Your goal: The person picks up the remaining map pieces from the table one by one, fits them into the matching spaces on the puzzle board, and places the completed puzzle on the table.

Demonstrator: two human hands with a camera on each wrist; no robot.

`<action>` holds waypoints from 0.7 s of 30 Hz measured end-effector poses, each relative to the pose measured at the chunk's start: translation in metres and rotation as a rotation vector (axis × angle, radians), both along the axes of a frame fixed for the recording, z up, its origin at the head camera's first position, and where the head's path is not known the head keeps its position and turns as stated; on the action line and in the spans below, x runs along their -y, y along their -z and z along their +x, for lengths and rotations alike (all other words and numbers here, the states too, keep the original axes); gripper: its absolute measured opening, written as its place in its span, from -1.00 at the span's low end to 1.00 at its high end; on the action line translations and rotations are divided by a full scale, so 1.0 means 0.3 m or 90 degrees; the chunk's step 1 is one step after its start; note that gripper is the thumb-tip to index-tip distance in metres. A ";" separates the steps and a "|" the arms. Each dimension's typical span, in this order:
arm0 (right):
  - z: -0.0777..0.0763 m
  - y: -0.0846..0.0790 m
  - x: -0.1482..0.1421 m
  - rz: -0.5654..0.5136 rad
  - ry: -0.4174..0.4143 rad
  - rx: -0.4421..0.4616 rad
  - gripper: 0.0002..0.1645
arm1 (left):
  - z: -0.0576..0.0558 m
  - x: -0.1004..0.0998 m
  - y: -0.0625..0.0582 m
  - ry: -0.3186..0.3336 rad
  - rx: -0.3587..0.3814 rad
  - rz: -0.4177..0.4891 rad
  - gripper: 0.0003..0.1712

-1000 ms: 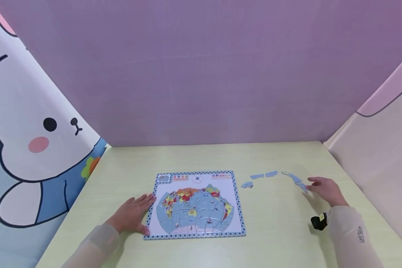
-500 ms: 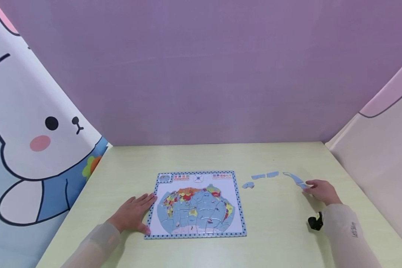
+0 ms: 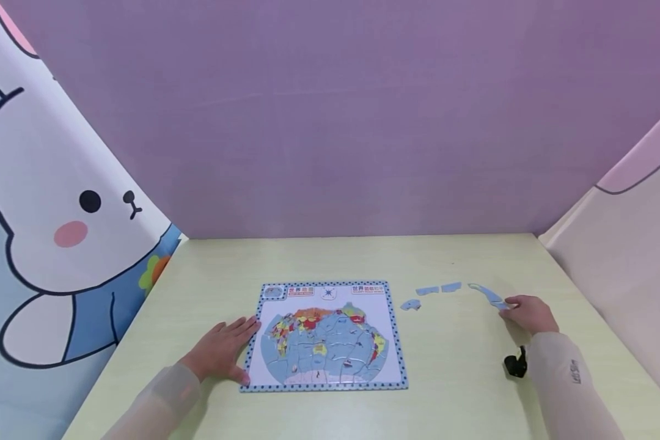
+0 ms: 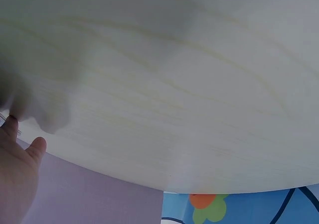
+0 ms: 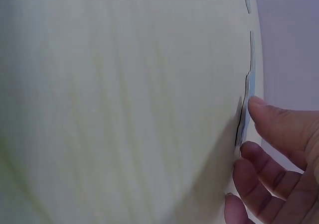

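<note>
A world map jigsaw puzzle (image 3: 330, 348) in a dotted blue-bordered board lies on the table, its oval map largely covered with pieces. My left hand (image 3: 222, 348) rests with outstretched fingers on the board's left edge; only part of this hand (image 4: 20, 169) shows in the left wrist view. Off to the right, my right hand (image 3: 530, 313) pinches the near end of a blue puzzle piece (image 3: 499, 304) lying in a curved row. In the right wrist view, the thumb touches this puzzle piece (image 5: 246, 112), with curled fingers beside it. Another curved piece (image 3: 484, 291) adjoins it.
Two blue pieces (image 3: 451, 286) lie along the same row farther left, and another blue piece (image 3: 410, 304) sits near the board's right edge. The pale table (image 3: 451, 379) meets a purple backdrop (image 3: 363, 153). A black device (image 3: 515, 365) hangs at the right wrist.
My right hand has moved slightly left and closed its fingers at the near end of the blue puzzle piece. The left hand stays on the board; the head view has shifted a little.
</note>
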State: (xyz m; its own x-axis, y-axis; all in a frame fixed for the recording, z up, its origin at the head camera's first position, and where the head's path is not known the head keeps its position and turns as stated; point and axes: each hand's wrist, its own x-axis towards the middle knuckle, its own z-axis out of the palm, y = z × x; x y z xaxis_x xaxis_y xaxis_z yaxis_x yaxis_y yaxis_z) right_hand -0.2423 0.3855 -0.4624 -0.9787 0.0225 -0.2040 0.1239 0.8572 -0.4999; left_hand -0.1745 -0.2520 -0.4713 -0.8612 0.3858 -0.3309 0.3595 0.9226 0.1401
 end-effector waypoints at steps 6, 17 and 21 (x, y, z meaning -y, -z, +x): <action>-0.009 0.005 -0.008 0.000 -0.005 0.026 -0.29 | 0.001 -0.006 -0.005 -0.006 0.004 -0.002 0.35; -0.001 0.007 0.000 -0.009 0.010 0.018 -0.47 | 0.001 -0.004 -0.001 -0.007 0.004 -0.003 0.35; -0.005 0.006 0.000 -0.016 0.005 0.019 -0.54 | -0.001 -0.002 0.001 -0.008 0.002 -0.007 0.35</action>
State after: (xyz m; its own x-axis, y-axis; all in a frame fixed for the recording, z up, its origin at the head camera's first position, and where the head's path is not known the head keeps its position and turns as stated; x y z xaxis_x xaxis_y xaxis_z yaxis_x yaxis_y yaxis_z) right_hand -0.2439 0.3854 -0.4640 -0.9720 0.0247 -0.2336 0.1459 0.8430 -0.5178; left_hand -0.1747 -0.2513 -0.4716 -0.8645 0.3721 -0.3378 0.3480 0.9282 0.1318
